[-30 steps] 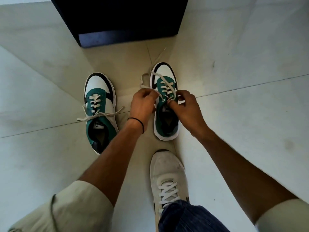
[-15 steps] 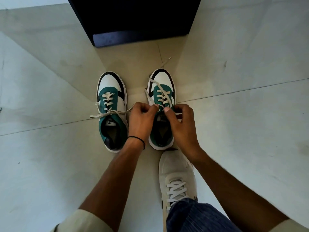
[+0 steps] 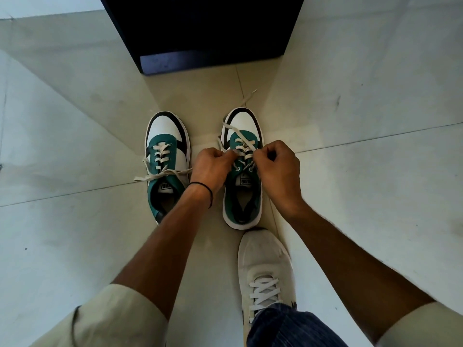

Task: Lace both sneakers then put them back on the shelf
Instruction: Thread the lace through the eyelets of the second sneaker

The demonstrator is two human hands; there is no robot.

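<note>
There is just one view. It comes from a camera on the person's head and looks almost straight down at the floor (image 3: 75, 234), tipped a bit forward. Both arms stick in from the bottom edge. The left hand (image 3: 210, 169) and right hand (image 3: 278, 171) sit near the middle, close to the camera. The dark shelf (image 3: 200, 33) fills the top edge. The wide lens bends the floor lines.

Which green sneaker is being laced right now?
The right sneaker: the left hand and right hand both pinch its lace. The left sneaker sits untouched, its lace ends splayed sideways.
</note>
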